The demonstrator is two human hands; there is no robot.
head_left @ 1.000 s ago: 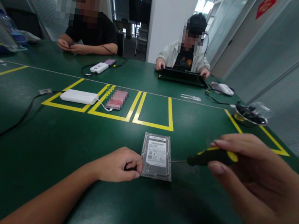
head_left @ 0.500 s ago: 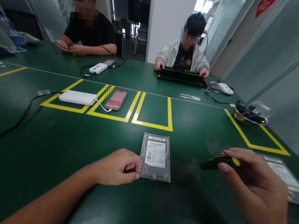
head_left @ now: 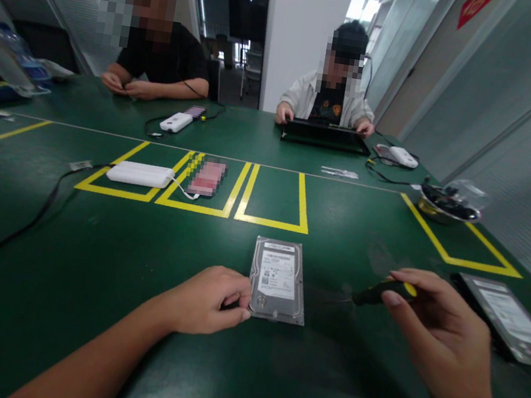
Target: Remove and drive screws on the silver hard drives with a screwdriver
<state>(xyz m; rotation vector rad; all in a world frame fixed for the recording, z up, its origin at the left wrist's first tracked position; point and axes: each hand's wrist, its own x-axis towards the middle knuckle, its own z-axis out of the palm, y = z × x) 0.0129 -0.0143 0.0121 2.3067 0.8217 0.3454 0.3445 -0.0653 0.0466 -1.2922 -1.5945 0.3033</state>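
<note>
A silver hard drive (head_left: 277, 280) with a white label lies flat on the green table, label up. My left hand (head_left: 215, 301) rests at its lower left edge, fingers curled against the side and the thumb at the near corner. To the right, my right hand (head_left: 445, 329) grips a black and yellow screwdriver (head_left: 384, 293) between thumb and fingers, a little above the table. The thin shaft points left toward the drive, apart from it. Beyond that hand, a second hard drive (head_left: 510, 319) lies on the right.
A white power bank (head_left: 140, 174) cabled to a phone (head_left: 207, 178) lies among yellow tape outlines. A metal bowl of dark parts (head_left: 449, 203) stands back right. Across the table sit two people; one holds a black panel (head_left: 325, 136). A black cable (head_left: 11, 231) runs along the left.
My right hand has shifted slightly left with the screwdriver, uncovering more of the second hard drive. My left hand stays at the first drive's edge.
</note>
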